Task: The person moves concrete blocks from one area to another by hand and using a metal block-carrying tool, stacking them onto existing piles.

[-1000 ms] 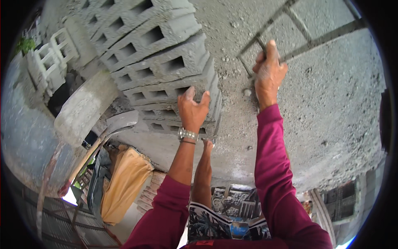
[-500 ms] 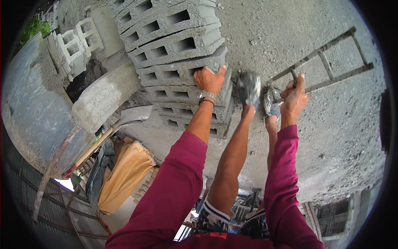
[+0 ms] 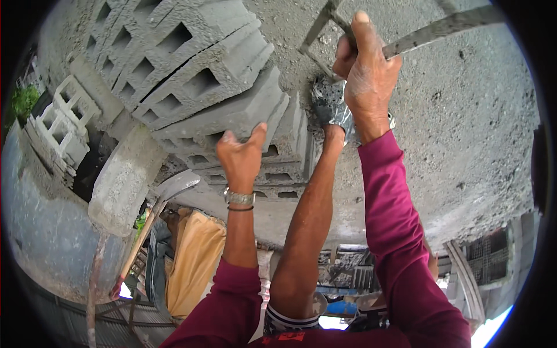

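Note:
My left hand [image 3: 241, 159], with a watch and a dark band at the wrist, is over the near side of a stack of grey hollow concrete blocks [image 3: 232, 107]. Its thumb stands away from a bent forefinger; the other fingers are mostly hidden, and nothing shows in its grasp. Whether it touches the block below is unclear. Farther right, my right hand [image 3: 371, 84] is closed around a grey, ladder-shaped frame [image 3: 444, 33] with long rails and short crosspieces, thumb stretched out along it. The frame's far part runs out of view.
My shoe [image 3: 332, 103] stands on the gritty grey ground beside the stack. Left of the blocks lie a rough concrete slab [image 3: 127, 182] and a shovel [image 3: 177, 184] with a wooden handle. Beyond is a big curved grey metal surface [image 3: 55, 214]. A tan sheet [image 3: 194, 258] hangs near lower left.
The view has shifted closer to the blocks. My left hand has come off the block's top edge and drawn nearer. The frame in my right hand has been raised and swung farther away.

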`<action>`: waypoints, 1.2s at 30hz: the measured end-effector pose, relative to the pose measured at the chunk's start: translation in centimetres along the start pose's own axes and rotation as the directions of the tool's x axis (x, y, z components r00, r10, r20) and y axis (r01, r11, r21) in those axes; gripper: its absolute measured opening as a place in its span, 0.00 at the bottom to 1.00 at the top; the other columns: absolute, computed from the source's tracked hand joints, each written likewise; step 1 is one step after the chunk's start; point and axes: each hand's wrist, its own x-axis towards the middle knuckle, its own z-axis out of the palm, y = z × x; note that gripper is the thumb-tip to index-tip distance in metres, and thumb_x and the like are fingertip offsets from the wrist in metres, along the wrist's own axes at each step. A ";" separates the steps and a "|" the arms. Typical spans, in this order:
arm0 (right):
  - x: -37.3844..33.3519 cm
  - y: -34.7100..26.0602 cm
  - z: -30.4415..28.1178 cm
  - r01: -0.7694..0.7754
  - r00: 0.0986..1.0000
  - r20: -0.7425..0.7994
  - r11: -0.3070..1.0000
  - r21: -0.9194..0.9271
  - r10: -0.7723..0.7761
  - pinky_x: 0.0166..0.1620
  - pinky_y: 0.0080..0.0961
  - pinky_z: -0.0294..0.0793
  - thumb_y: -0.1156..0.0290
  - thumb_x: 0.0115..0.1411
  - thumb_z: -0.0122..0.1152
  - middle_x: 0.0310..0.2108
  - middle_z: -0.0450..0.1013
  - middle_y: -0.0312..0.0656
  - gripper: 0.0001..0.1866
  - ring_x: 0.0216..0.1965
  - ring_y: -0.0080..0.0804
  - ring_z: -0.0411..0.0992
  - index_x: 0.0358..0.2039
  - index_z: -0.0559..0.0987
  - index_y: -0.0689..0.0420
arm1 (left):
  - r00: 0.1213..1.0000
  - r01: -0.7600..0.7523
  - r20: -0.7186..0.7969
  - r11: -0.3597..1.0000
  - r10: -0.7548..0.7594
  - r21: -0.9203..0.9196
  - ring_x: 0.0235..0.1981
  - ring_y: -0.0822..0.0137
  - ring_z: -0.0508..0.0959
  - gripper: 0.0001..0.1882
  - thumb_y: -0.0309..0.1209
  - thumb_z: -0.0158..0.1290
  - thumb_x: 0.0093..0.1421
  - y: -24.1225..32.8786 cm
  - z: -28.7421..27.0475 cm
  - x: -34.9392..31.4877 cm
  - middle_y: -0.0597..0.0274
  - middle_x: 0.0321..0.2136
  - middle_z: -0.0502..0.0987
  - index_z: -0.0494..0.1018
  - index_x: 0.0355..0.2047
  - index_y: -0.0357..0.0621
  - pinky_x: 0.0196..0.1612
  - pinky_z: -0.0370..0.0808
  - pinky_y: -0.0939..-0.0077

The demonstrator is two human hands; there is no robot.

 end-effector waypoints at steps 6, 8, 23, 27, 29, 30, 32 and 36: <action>0.7 2.9 2.7 0.044 0.990 0.133 0.999 0.003 -0.044 0.17 0.20 0.59 0.49 0.64 0.52 0.11 0.66 0.33 0.26 0.12 0.19 0.63 0.16 0.75 0.54 | 0.997 0.054 0.049 0.998 -0.054 -0.013 0.23 0.76 0.67 0.17 0.30 0.65 0.50 0.0 -1.5 -0.1 0.68 0.23 0.74 0.70 0.21 0.29 0.26 0.68 0.75; -0.1 7.6 3.6 -0.145 0.966 0.195 0.979 -0.142 0.171 0.17 0.23 0.62 0.46 0.65 0.50 0.12 0.67 0.35 0.28 0.13 0.20 0.64 0.17 0.77 0.54 | 0.999 0.022 0.037 0.999 -0.020 -0.045 0.23 0.76 0.66 0.16 0.29 0.65 0.50 0.3 -0.8 0.0 0.68 0.22 0.74 0.70 0.20 0.29 0.26 0.67 0.75; 2.5 0.7 -4.2 -0.163 0.977 -0.172 0.956 -0.243 0.123 0.17 0.22 0.58 0.49 0.61 0.56 0.11 0.64 0.32 0.26 0.12 0.20 0.61 0.14 0.73 0.56 | 0.975 -0.211 0.006 0.912 0.223 0.351 0.32 0.44 0.78 0.26 0.44 0.66 0.45 0.7 2.8 1.8 0.37 0.25 0.78 0.76 0.27 0.26 0.44 0.72 0.54; 1.9 -2.7 -4.8 -0.148 0.964 -0.254 0.948 -0.282 0.075 0.17 0.21 0.57 0.48 0.61 0.56 0.11 0.63 0.33 0.27 0.12 0.19 0.60 0.13 0.72 0.57 | 0.913 -0.324 -0.190 0.925 0.361 0.198 0.37 0.45 0.78 0.26 0.42 0.67 0.46 4.6 -1.8 1.6 0.43 0.31 0.80 0.78 0.36 0.31 0.46 0.72 0.57; 0.8 -3.7 -3.5 -0.166 0.954 -0.290 0.947 -0.276 0.083 0.17 0.20 0.57 0.50 0.62 0.55 0.10 0.62 0.33 0.27 0.12 0.19 0.60 0.14 0.72 0.57 | 0.812 -0.411 -0.319 0.866 0.489 0.284 0.37 0.46 0.77 0.27 0.45 0.67 0.46 6.1 -2.7 3.8 0.43 0.31 0.79 0.77 0.34 0.29 0.48 0.71 0.56; 0.6 -4.1 -2.3 -0.168 0.951 -0.299 0.949 -0.268 0.084 0.17 0.20 0.58 0.50 0.62 0.55 0.10 0.62 0.32 0.27 0.12 0.19 0.60 0.14 0.72 0.57 | 0.837 -0.362 -0.291 0.868 0.463 0.339 0.36 0.45 0.77 0.28 0.46 0.67 0.46 6.4 -2.4 4.9 0.43 0.29 0.79 0.77 0.33 0.29 0.49 0.70 0.55; -0.3 -4.6 -0.1 -0.172 0.953 -0.276 0.973 -0.152 0.125 0.15 0.20 0.58 0.52 0.63 0.55 0.10 0.63 0.33 0.25 0.11 0.20 0.61 0.15 0.73 0.57 | 0.885 -0.272 -0.231 0.850 0.405 0.450 0.34 0.44 0.77 0.30 0.49 0.66 0.45 7.0 -1.1 6.6 0.42 0.26 0.79 0.77 0.31 0.28 0.50 0.70 0.54; 0.1 -4.3 3.6 -0.204 0.956 -0.219 0.979 -0.027 0.193 0.14 0.21 0.57 0.53 0.60 0.61 0.12 0.64 0.33 0.23 0.10 0.21 0.60 0.17 0.73 0.57 | 0.948 -0.055 -0.269 0.917 0.173 0.395 0.31 0.43 0.78 0.30 0.50 0.66 0.43 6.5 1.2 9.1 0.39 0.19 0.77 0.76 0.22 0.28 0.51 0.68 0.52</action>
